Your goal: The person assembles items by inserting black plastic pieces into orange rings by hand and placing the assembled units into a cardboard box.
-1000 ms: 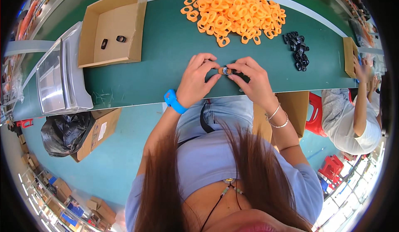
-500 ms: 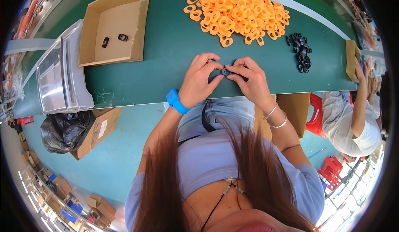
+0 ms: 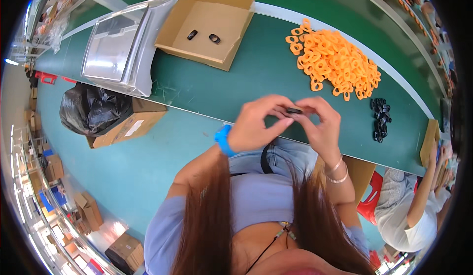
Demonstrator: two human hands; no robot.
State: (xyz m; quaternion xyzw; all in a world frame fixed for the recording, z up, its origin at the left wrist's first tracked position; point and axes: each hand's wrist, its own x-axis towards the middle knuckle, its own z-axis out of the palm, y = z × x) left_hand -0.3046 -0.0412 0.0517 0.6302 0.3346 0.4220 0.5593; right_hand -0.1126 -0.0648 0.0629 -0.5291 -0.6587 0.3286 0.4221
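A small black oval part (image 3: 294, 111) is pinched between my two hands over the near edge of the green table. The fingers of my left hand (image 3: 261, 122), with a blue watch on the wrist, close on one end of it. At the other end, my right hand (image 3: 320, 124) grips it between thumb and fingers. Finer detail of the part is hidden by fingers. Beyond my hands lies a heap of orange oval rings (image 3: 337, 63). To its right is a small cluster of black parts (image 3: 380, 120).
An open cardboard tray (image 3: 204, 55) with two black parts (image 3: 203, 36) stands left on the table. Beside it is a clear-lidded grey box (image 3: 116, 48). A carton with a black bag (image 3: 93, 110) sits on the floor. At right, another person's arm (image 3: 423, 191) reaches a cardboard piece (image 3: 429, 142).
The view has swung, so the table now slants down to the right. The black part, still in both hands, has been turned and now shows its narrow side.
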